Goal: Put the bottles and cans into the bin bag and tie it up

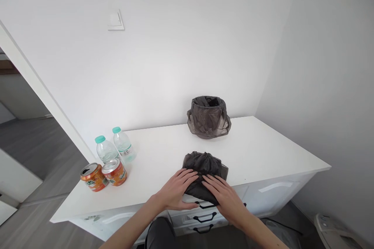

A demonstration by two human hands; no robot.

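A dark, see-through plastic bag (204, 162), gathered and crumpled, lies at the front edge of the white countertop and partly overhangs it. My left hand (179, 187) rests on its left side, fingers stretched flat over the plastic and thumb spread away below. From the right, my right hand (223, 196) lies on the same bag with its fingers extended; its thumb is hidden. Behind them, against the wall, stands a small bin (209, 118) lined with a similar dark bag, its loose rim folded outward. Whether anything is inside the bag under my hands cannot be seen.
On the counter's left (146, 151) stand two clear bottles with teal caps (106, 149) and two orange drink cans (114, 172), one visibly opened. Drawers with black handles (204, 218) are below the front edge. A pale appliance (336, 231) sits on the floor at right.
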